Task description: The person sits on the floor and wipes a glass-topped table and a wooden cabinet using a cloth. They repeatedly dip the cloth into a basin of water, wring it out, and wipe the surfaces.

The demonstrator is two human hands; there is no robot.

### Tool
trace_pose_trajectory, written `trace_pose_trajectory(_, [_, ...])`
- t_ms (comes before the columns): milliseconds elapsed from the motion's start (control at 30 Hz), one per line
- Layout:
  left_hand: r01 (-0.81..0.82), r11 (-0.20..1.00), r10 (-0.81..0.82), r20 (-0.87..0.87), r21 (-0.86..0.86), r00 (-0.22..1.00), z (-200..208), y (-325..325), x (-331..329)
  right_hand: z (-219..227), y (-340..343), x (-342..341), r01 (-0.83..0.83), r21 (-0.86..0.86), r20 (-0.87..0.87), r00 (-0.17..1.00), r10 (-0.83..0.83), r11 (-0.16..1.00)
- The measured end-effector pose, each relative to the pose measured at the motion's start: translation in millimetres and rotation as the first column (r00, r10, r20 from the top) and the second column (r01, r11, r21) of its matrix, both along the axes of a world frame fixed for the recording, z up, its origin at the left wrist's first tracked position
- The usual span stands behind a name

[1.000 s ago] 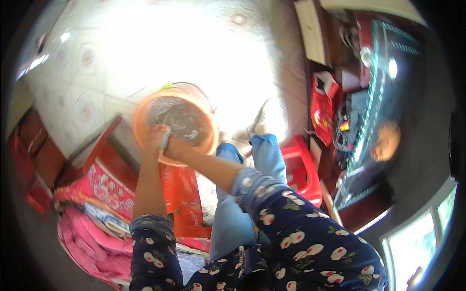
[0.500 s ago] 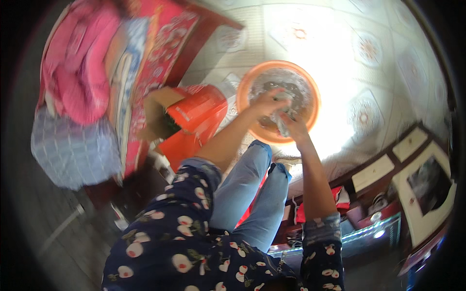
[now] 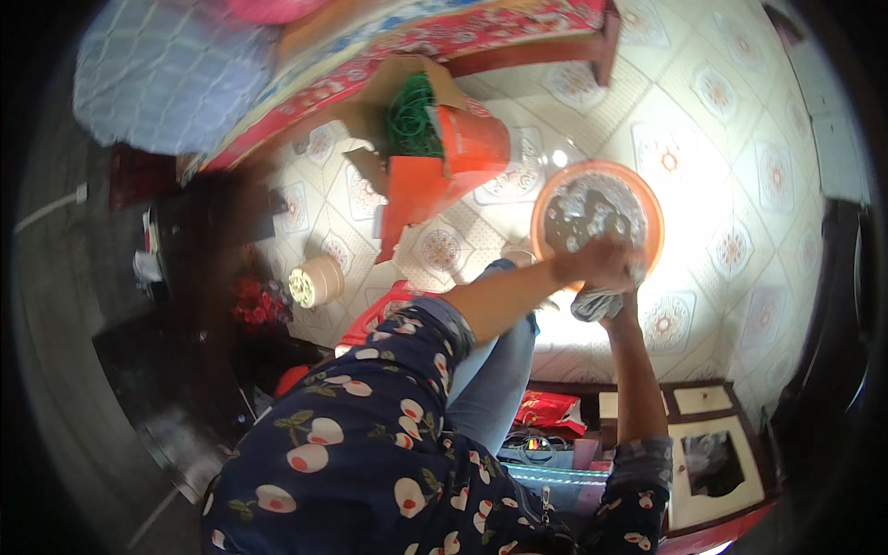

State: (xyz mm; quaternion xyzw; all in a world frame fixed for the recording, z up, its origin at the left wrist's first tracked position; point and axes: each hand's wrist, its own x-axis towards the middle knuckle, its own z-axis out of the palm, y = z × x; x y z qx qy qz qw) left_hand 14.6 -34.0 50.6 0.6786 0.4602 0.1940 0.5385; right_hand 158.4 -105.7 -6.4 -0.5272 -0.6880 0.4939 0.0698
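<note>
A grey wet cloth (image 3: 595,306) is bunched between my two hands at the near rim of an orange basin (image 3: 654,208). Murky, sudsy water (image 3: 592,205) fills the basin. My left hand (image 3: 601,263) is closed on the upper part of the cloth, its fingers slightly blurred. Below it, my right hand (image 3: 625,313) grips the other end, partly hidden behind the cloth and the left hand.
An orange cardboard box (image 3: 453,171) with open flaps holds green cord (image 3: 414,116) left of the basin. A bed with red patterned cloth (image 3: 518,26) stands beyond. A low cabinet (image 3: 708,462) is near on the right, and a round tub (image 3: 316,281) sits on the tiled floor (image 3: 444,248).
My hands have come up from inside the basin to its near rim, with the cloth now bunched between them. The view has turned, bringing more floor and the round tub into sight.
</note>
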Motion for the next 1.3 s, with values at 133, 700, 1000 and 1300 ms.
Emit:
trace_pose_trajectory(133, [-0.225,0.937,0.143,-0.292,-0.269,0.946,4,-13,-22,115,-3,-34,-0.424,0.414,0.323,0.896,0.306,0.805])
trace_pose_trajectory(700, [-0.142,0.987,0.16,0.46,-0.074,0.874,170,-34,-156,166,37,-71,0.659,-0.699,-0.05,0.344,-0.938,0.278])
trace_pose_trajectory(1000, [-0.126,0.991,0.129,0.055,-0.054,0.99,127,-37,-262,177,82,-59,0.341,-0.815,-0.351,0.354,-0.867,0.469])
trace_pose_trajectory(1300, [-0.239,0.766,0.215,-0.112,-0.597,0.97,46,-188,-354,204,92,-79,0.485,-0.8,-0.185,0.36,-0.914,0.353])
